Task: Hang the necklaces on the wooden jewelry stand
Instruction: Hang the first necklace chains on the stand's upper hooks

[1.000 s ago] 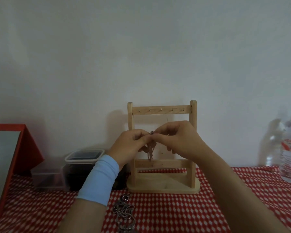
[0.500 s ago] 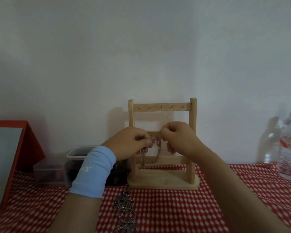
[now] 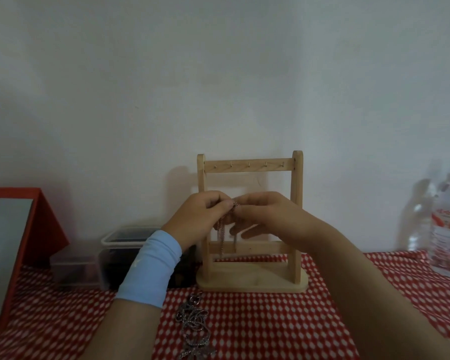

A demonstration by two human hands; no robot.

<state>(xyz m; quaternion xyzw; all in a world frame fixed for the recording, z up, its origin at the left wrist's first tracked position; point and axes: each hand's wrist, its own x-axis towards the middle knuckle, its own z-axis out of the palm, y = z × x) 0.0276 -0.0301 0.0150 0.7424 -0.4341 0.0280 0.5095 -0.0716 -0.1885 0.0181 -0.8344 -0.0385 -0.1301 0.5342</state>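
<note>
Both on necklace (image 3: 221, 231): left hand (image 3: 203, 219), right hand (image 3: 270, 216)

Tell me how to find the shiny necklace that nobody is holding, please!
Start at the red-and-white checked tablecloth, then find the upright pale wooden jewelry stand against the wall. On the cloth just before its base, leftward, lies a tangled heap of chunky silver chain. Unlike the thin pinkish chain pinched between the left hand and right hand, it lies loose, touched by nobody.
</note>
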